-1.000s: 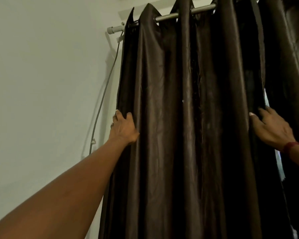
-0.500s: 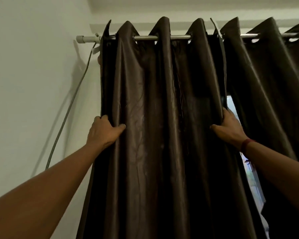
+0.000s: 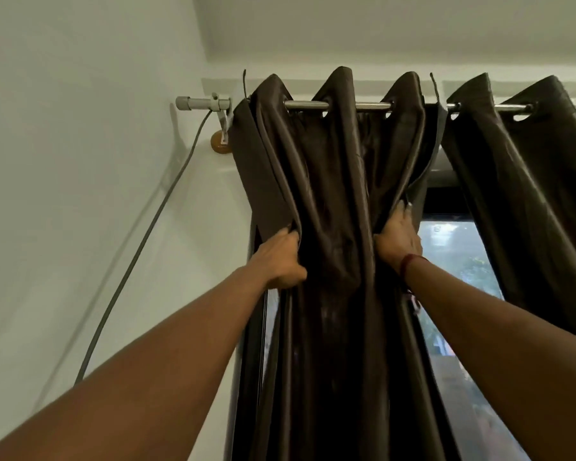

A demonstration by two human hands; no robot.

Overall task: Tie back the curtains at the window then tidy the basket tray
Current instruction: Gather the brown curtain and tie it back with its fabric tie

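Compared with half a second earlier, both hands have drawn together and the left curtain panel [image 3: 336, 194] is bunched narrower, so more of the window [image 3: 453, 257] shows.

Below the curtain rod [image 3: 338, 104], the left hand [image 3: 281, 259] grips the panel's outer folds, fingers curled round the cloth. The right hand [image 3: 398, 242], above a red wristband [image 3: 409, 262], holds the inner edge with its fingertips tucked behind the fabric. The panel hangs from the rod by its eyelets, gathered toward the rod's wall end. The right curtain panel [image 3: 526, 181] hangs untouched farther along the rod. The basket tray is not in view.

The step appears to be gathering before tying. It is best done with both grips level below the rod, following the existing pleats so that the eyelets slide rather than drag. No tie-back is visible, so one hand will probably have to hold the whole bundle.

The rod's end bracket [image 3: 221, 106] sits just beyond the outer fold and limits travel. A grey cable [image 3: 153, 227] drops from the rod's end near the left forearm and could snag. Free room lies below mid-rod, between the panels.
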